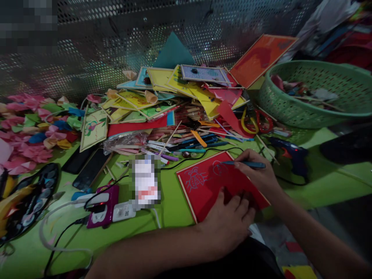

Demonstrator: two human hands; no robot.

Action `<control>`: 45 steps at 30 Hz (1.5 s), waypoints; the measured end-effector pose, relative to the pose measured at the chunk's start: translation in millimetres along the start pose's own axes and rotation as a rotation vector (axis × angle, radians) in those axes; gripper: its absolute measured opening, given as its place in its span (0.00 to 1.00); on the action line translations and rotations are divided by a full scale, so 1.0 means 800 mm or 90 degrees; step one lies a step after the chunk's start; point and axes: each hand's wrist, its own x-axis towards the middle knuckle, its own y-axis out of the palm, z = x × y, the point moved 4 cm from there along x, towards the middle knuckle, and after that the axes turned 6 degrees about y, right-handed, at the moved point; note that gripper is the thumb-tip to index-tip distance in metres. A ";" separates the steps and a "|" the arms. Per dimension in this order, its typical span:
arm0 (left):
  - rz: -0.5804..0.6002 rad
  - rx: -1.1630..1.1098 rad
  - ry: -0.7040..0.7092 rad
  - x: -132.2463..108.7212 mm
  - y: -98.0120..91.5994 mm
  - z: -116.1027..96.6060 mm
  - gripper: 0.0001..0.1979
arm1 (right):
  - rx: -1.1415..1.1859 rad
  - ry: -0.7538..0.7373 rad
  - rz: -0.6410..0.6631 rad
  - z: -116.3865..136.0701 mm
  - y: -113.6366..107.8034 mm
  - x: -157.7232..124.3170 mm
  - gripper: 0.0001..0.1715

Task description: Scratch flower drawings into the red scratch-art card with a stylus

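A red card [209,186] with a pale wooden border lies on the green table [174,217], and light blue bug drawings show on its upper left. My left hand [229,223] rests flat on the card's near edge with the fingers spread. My right hand [257,172] is closed around a blue pen [247,164], whose tip touches the card near its top corner beside a second small drawing.
A heap of coloured framed cards [180,93], sticks and pens fills the back. At the right stand a green basket [314,97], scissors [257,120] and a blue glue gun [290,153]. Paper flowers [31,128], phones [90,166] and a charger [103,207] lie left.
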 end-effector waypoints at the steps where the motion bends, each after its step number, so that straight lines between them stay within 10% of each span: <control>1: 0.000 0.000 0.000 0.000 0.000 0.000 0.25 | 0.014 0.006 -0.003 0.000 -0.001 0.000 0.06; 13: -0.014 0.025 0.009 -0.001 0.005 0.000 0.26 | 0.181 0.065 0.043 -0.014 -0.009 0.008 0.16; 20: 0.024 0.013 0.016 -0.001 0.008 -0.002 0.26 | 0.148 0.053 0.147 0.017 -0.006 0.028 0.17; 45: -0.002 0.029 0.006 -0.001 0.006 -0.004 0.25 | 0.040 -0.019 0.201 -0.021 0.023 0.048 0.10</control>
